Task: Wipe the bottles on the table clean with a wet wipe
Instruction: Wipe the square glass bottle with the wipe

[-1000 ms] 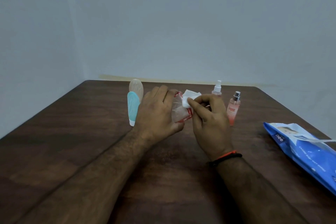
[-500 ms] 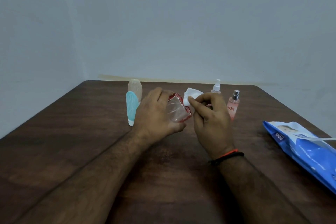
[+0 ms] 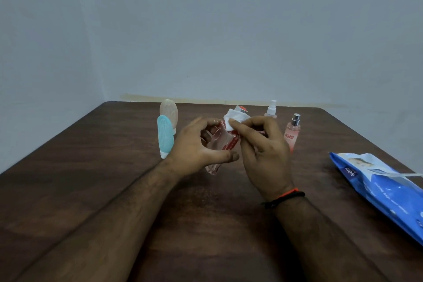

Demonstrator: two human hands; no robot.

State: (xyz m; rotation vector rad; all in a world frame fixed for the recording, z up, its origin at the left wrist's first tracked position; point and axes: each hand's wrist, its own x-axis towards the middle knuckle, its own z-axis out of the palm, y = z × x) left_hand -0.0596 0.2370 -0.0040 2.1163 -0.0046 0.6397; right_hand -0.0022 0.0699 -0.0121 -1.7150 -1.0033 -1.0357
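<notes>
My left hand [image 3: 196, 149] grips a clear bottle with a red label [image 3: 219, 144], tilted above the middle of the wooden table [image 3: 114, 190]. Its red cap points away from me. My right hand [image 3: 263, 151] pinches a folded white wet wipe [image 3: 234, 119] and presses it against the bottle's upper part near the cap. Part of the bottle is hidden behind both hands.
A teal squeeze bottle [image 3: 165, 136] and a pale peach one [image 3: 169, 113] stand at the left. A white-capped spray bottle [image 3: 272, 110] and a pink spray bottle [image 3: 292, 133] stand behind my right hand. The blue wet-wipe pack [image 3: 380, 188] lies at the right edge.
My left hand has turned the bottle, so its lower end now sticks out below the hand and the red cap shows. The wipe has moved up along the bottle.
</notes>
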